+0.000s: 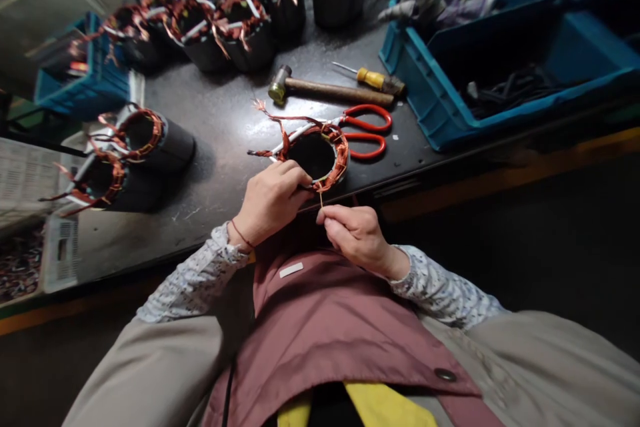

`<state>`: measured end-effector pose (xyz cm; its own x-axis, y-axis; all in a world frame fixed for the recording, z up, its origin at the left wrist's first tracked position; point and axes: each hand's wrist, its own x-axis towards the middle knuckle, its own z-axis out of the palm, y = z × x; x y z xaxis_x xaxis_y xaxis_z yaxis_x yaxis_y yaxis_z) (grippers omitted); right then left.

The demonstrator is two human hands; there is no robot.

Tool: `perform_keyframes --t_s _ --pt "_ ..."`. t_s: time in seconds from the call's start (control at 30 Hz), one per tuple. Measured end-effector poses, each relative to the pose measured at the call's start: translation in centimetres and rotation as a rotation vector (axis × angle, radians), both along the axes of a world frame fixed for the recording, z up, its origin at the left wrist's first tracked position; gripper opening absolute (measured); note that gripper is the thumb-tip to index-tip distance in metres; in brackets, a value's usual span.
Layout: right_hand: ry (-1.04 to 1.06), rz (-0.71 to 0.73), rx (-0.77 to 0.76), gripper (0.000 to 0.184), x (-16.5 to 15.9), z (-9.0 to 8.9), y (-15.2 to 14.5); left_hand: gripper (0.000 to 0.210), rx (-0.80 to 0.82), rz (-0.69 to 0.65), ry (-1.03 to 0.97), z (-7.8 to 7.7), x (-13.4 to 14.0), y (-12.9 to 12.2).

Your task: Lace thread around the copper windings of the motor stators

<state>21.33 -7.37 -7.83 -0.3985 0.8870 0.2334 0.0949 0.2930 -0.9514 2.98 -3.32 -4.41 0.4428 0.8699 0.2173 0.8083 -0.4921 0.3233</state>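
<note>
A round core wound with coppery wire (341, 159) sits at the dark, shiny tabletop's (220, 140) near edge, probably heavy and stiff; the left hand (274, 197) sensibly grips its rim, the right hand (356, 235) pinching thin, pale cord (321, 199).

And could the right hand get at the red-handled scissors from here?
Probably yes: the red-handled scissors lie close by, handles exposed beside the copper-wound stator, nothing blocking the right hand, though it would likely have to release the cord first.

Coppery winding (342, 155), red scissor handles (367, 137), blue bin (424, 90), maroon apron (340, 320); pale sleeves (193, 280), apparently blue-grey flecked.
</note>
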Motion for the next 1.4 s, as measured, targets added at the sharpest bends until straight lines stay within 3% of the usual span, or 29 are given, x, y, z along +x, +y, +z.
perform_keyframes --t_s 0.13,0.23,0.33,0.4,0.53,0.63,0.7,0.77,0.9,0.97,1.03,1.1,1.17,1.23,1.33,1.4 --pt "-0.020 0.039 0.114 0.020 -0.1 -0.2 0.1 0.004 -0.003 -0.053 0.060 0.7 -0.1 0.1" --pt "-0.004 -0.049 0.105 0.021 0.6 0.1 0.2 0.015 0.107 -0.063 0.154 1.1 0.3 -0.5" --pt "0.001 -0.187 0.244 0.017 1.3 0.6 0.2 0.024 0.271 -0.054 0.091 0.2 1.0 -1.4" --pt "0.062 -0.168 0.264 0.015 1.2 0.6 0.4 0.020 0.319 -0.026 -0.018 -1.0 1.5 -1.7" --pt "0.371 -0.029 -0.121 0.017 -0.3 0.1 1.0 0.011 0.331 0.085 -0.225 -3.2 2.3 -1.8" --pt "0.530 -0.088 -0.401 0.015 -0.9 0.2 0.4 0.010 0.302 0.088 -0.299 -3.5 2.2 -1.5" --pt "0.514 -0.058 -0.503 0.014 -0.4 1.0 -0.7 0.007 0.279 0.099 -0.306 -3.3 1.9 -1.1" --pt "0.403 -0.077 -0.456 0.015 0.8 1.9 -1.8 0.006 0.259 0.101 -0.294 -3.1 1.5 -0.6" --pt "0.188 -0.431 -0.115 0.023 2.4 2.6 -1.5 0.012 0.218 0.102 -0.291 -2.9 1.0 0.1" --pt "0.095 -0.331 -0.181 0.033 1.8 2.1 -0.1 0.010 0.190 0.125 -0.287 -2.8 0.9 0.1" --pt "0.036 -0.127 -0.381 0.038 0.4 1.3 1.3 0.007 0.163 0.129 -0.271 -2.7 0.7 0.0" --pt "0.040 -0.030 -0.560 0.037 -1.0 0.6 2.0 0.006 0.131 0.084 -0.256 -2.4 0.5 -0.1" --pt "0.054 -0.022 -0.635 0.033 -1.6 0.3 1.9 0.009 0.094 0.028 -0.254 -2.1 0.1 -0.1" --pt "0.049 -0.076 -0.587 0.031 -1.5 0.3 1.3 0.010 0.073 0.014 -0.268 -2.0 0.0 0.0" --pt "0.046 -0.166 -0.528 0.041 -1.2 0.6 0.8 0.007 0.090 0.045 -0.290 -2.4 0.0 0.3" --pt "0.061 -0.135 -0.602 0.048 -1.6 0.6 0.8 0.007 0.123 0.043 -0.296 -2.8 0.0 0.4"
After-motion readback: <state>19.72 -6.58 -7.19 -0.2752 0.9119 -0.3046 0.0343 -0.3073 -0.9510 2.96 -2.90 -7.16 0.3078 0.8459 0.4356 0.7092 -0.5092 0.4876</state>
